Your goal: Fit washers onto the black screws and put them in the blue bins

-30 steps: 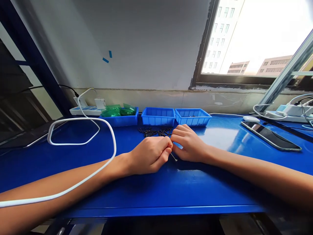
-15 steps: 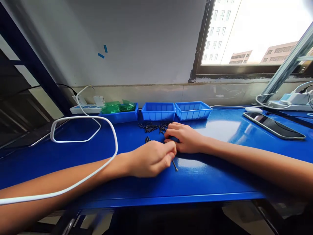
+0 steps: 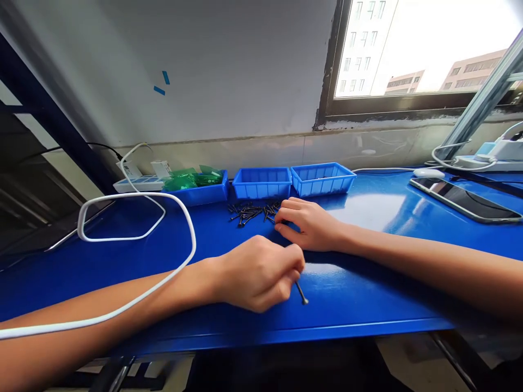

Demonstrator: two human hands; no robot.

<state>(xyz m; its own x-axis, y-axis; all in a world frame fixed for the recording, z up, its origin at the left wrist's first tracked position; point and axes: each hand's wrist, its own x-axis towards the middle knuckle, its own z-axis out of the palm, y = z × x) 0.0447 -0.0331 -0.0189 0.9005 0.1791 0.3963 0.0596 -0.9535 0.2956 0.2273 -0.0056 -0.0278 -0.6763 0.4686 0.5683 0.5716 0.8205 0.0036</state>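
Note:
My left hand (image 3: 261,275) is closed above the front part of the blue table. A long dark screw (image 3: 302,292) sticks out below its fingers, head end pointing down toward the table's front edge. Farther back, my right hand (image 3: 308,223) rests on the table with bent fingers, thumb and fingertips close together at the right side of a loose pile of dark screws (image 3: 249,212). Whatever lies between those fingertips is hidden. Just behind the pile stands a blue bin (image 3: 261,189).
Another blue bin (image 3: 324,186) stands behind my right hand. Green plastic packets (image 3: 192,178) fill a third bin at left. A white cable (image 3: 190,228) loops across my left forearm. A phone (image 3: 466,200) lies at right, near a power strip (image 3: 490,160).
My left hand has moved slightly right and toward the front edge with its screw. Dark screw ends that showed behind it are out of sight. My right hand stays by the pile.

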